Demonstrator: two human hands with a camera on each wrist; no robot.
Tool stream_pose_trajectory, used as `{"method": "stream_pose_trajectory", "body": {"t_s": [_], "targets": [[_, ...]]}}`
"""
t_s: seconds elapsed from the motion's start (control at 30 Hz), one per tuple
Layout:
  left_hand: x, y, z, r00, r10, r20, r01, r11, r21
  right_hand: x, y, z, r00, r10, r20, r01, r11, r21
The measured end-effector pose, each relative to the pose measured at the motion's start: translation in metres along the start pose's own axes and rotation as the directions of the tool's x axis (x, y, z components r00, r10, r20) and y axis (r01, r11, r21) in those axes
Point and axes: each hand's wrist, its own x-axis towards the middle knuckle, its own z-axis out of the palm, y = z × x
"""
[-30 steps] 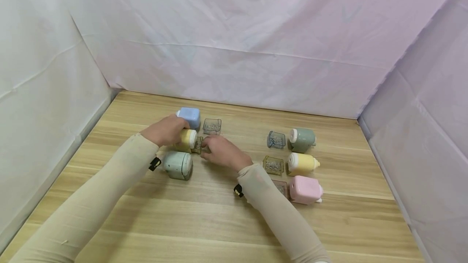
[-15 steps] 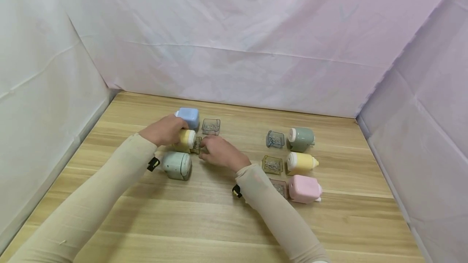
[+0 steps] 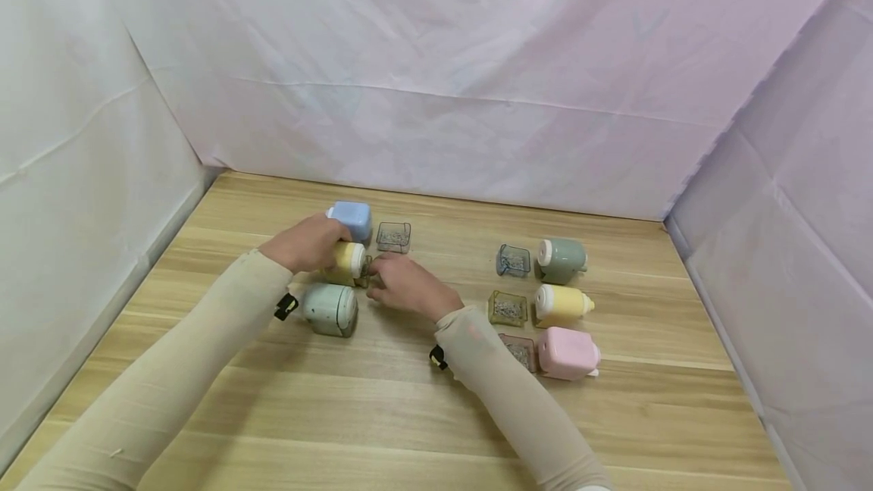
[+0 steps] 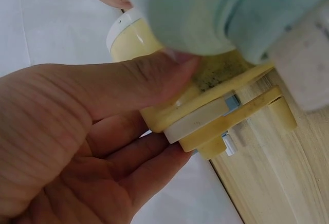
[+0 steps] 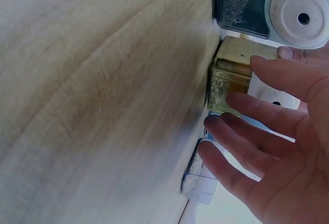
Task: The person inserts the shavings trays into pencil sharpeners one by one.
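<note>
A yellow crank pencil sharpener [image 3: 344, 264] lies on the table, gripped by my left hand [image 3: 307, 242]. In the left wrist view, the left thumb presses one side of the sharpener's yellow body [image 4: 134, 41] and the fingers lie round its crank end. A clear yellowish shavings drawer [image 5: 222, 88] sits partly in the sharpener. My right hand [image 3: 412, 286] is at that drawer, its fingers nearly straight and spread, the index fingertip [image 5: 235, 99] against or just before it; exact contact cannot be told. A pale green sharpener [image 3: 330, 309] stands nearer, a blue one [image 3: 351, 220] farther back.
Behind the right hand lies a clear drawer [image 3: 394, 236] with shavings. To the right stand a dark green sharpener [image 3: 564, 260], another yellow one [image 3: 562, 304] and a pink one [image 3: 569, 353]. Beside them are drawers of shavings: bluish [image 3: 514, 261], yellowish [image 3: 508, 309] and pinkish [image 3: 520, 353].
My right hand has moved slightly left, and the yellowish drawer has slid farther into the yellow sharpener. The left hand keeps its grip in the same place.
</note>
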Motion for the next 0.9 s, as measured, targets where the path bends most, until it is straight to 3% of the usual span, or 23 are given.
{"method": "stream_pose_trajectory", "body": {"t_s": [0.9], "targets": [[0.0009, 0.0045, 0.0001, 1.0, 0.008, 0.002, -0.008, 1.0, 0.017, 0.0013, 0.0, 0.0025, 0.999, -0.041, 0.019, 0.042, 0.998, -0.05]]}}
